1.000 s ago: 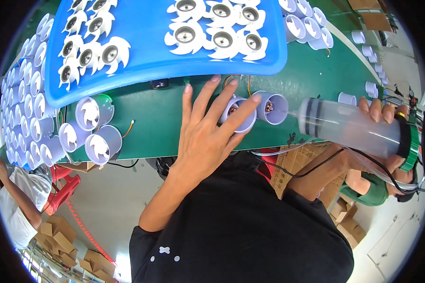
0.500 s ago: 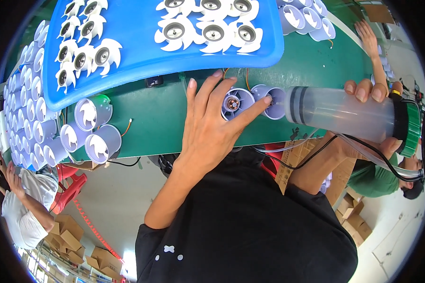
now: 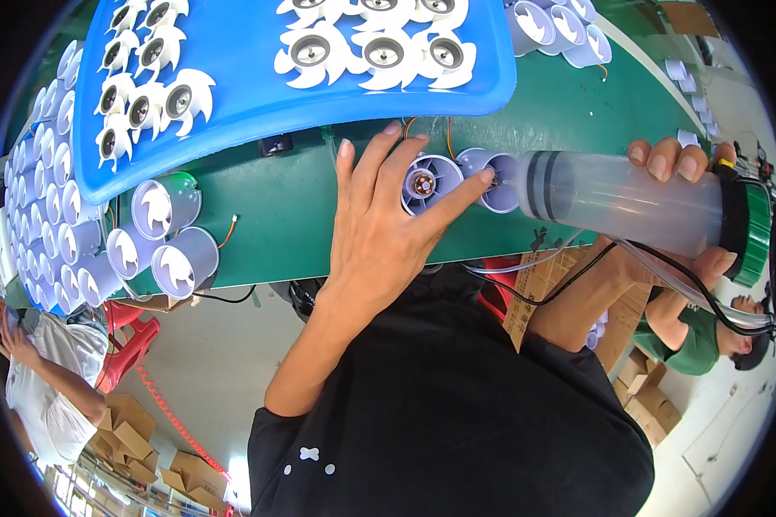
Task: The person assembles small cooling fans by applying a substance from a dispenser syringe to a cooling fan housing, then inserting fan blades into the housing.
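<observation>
My right hand (image 3: 674, 165) is wrapped round a large clear dispensing syringe (image 3: 616, 198) with a green-and-black end cap. The syringe lies nearly level, its narrow tip pointing left into a pale lilac fan housing (image 3: 502, 196). Just left of it stands a second fan housing (image 3: 440, 187), showing spokes and a copper-coloured motor core. My left hand (image 3: 384, 198) curves about this second housing, fingers at its far left side. Its thumb reaches across to the first housing, beside the syringe tip. Whether anything flows from the tip is too small to tell.
A blue tray (image 3: 241, 103) with white fan impellers (image 3: 309, 50) covers the far part of the green table (image 3: 302, 241). Several lilac housings (image 3: 185, 263) crowd the left, others (image 3: 588, 47) the far right. A black cable (image 3: 569, 297) hangs below the syringe. Co-workers sit both sides.
Both my hands, the syringe and the housings keep almost the same pose. The view has shifted slightly. At the right, a co-worker's outstretched hand has drawn back from the table.
</observation>
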The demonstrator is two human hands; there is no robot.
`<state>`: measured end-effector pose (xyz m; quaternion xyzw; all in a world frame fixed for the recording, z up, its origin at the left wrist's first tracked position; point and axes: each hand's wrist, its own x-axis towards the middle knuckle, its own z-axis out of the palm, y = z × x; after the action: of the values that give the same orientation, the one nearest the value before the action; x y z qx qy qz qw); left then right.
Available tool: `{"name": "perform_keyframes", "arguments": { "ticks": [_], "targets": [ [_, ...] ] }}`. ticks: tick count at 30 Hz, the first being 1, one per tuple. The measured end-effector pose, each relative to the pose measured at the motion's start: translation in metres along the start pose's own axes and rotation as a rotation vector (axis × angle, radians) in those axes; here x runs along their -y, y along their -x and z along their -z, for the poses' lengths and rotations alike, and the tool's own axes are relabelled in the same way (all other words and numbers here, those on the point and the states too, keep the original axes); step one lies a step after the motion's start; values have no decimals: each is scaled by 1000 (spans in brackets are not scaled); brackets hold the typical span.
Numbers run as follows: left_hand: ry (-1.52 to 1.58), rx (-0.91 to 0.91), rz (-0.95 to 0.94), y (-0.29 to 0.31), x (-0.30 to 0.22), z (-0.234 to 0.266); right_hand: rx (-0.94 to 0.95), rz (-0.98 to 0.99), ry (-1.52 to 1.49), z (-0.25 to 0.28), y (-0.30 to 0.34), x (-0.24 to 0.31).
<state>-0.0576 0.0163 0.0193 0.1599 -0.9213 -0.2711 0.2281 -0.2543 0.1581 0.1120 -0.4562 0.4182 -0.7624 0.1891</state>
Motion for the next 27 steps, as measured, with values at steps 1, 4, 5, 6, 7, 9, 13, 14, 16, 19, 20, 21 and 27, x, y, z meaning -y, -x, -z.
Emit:
{"name": "perform_keyframes", "arguments": {
  "ticks": [1,4,5,6,7,9,13,14,16,19,20,21,27],
  "targets": [
    [1,-7,0,0,0,0,-6,-1,-15,1,0,0],
    [6,-8,10,0,-1,-1,-29,0,-47,2,2,-2],
    [3,-8,10,0,0,-1,-45,3,-61,3,2,-3],
    [5,-7,12,0,-1,-1,-47,3,-61,3,3,-3],
    [6,-7,13,0,-1,-1,-45,6,-57,4,2,-3],
    [-1,-7,9,-1,-2,-1,-46,11,-50,6,2,-3],
    [13,4,-5,-6,-6,-2,-77,19,-32,8,5,7],
    [16,24,-12,-4,-5,0,-121,28,-17,6,7,12],
    [17,27,17,-2,-3,4,-253,116,-84,1,9,29],
    [67,-2,121,12,10,11,-124,257,-100,29,20,80],
    [113,-31,162,10,4,10,-182,244,31,41,31,108],
    [153,-47,176,10,5,8,-241,225,147,45,39,126],
    [134,23,189,4,1,9,-514,-668,1034,38,24,74]
  ]
}}
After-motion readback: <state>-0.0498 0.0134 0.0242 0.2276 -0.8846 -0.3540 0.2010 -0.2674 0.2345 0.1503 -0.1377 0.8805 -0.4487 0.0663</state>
